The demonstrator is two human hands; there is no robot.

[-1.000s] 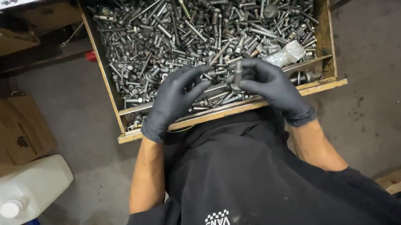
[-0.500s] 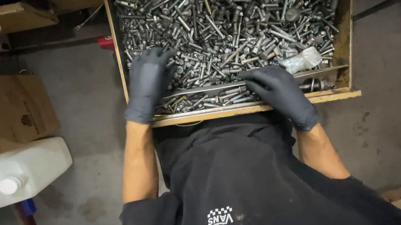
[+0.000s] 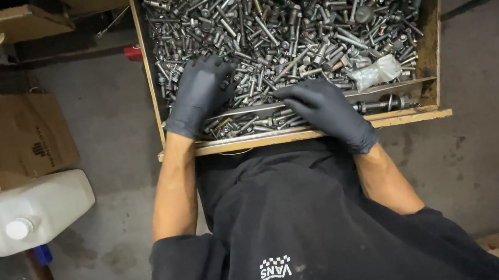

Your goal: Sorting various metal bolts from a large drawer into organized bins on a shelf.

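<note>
Steel bolts (image 3: 288, 37), grey and dull, fill a wooden drawer (image 3: 437, 46) nearly to its rim, heaped with no common direction: their long axes run every way, some along the drawer's front edge, some straight back, many slanted. Both hands wear black gloves and lie on the heap near the drawer's front. The left hand (image 3: 198, 96) rests palm down on the bolts toward the drawer's left wall, fingers spread and released, gripping nothing that can be seen. The right hand (image 3: 320, 105) lies flat toward the middle of the front edge, fingers pointing left across a thin strip that parts off a narrow front compartment; its fingers are loose too, and whether anything sits under the palm cannot be told. In that front compartment a few longer bolts lie lengthwise along the front edge. A small clear plastic bag (image 3: 378, 73) sits on the heap just right of the right hand. Left of the drawer, on the grey floor (image 3: 104, 112), stand a brown cardboard box (image 3: 21, 142) and, nearer the person, a white plastic jug (image 3: 22, 213) lying on its side.
</note>
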